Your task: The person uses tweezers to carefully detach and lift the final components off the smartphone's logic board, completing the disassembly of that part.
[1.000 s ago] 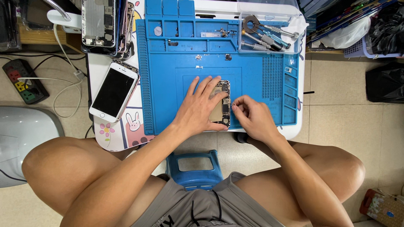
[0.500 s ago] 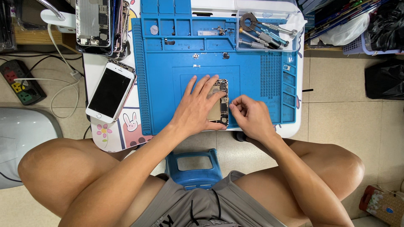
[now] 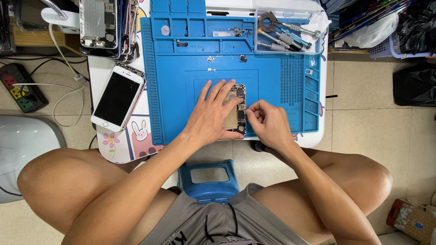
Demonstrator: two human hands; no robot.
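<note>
I see bright, even overhead lighting across the view. Shadows are soft and short beneath my left hand [image 3: 213, 113] and right hand [image 3: 269, 123]. Focus is sharp on the blue mat [image 3: 272, 86]; straight lines bow slightly near the frame edges.

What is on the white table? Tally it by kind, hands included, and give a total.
Hands: 2, left hand and right hand
Single phones: 2, opened phone and white phone
Stack of phone shells: 1
Blue repair mat: 1
Clear tool tray: 1
Total: 7
</note>
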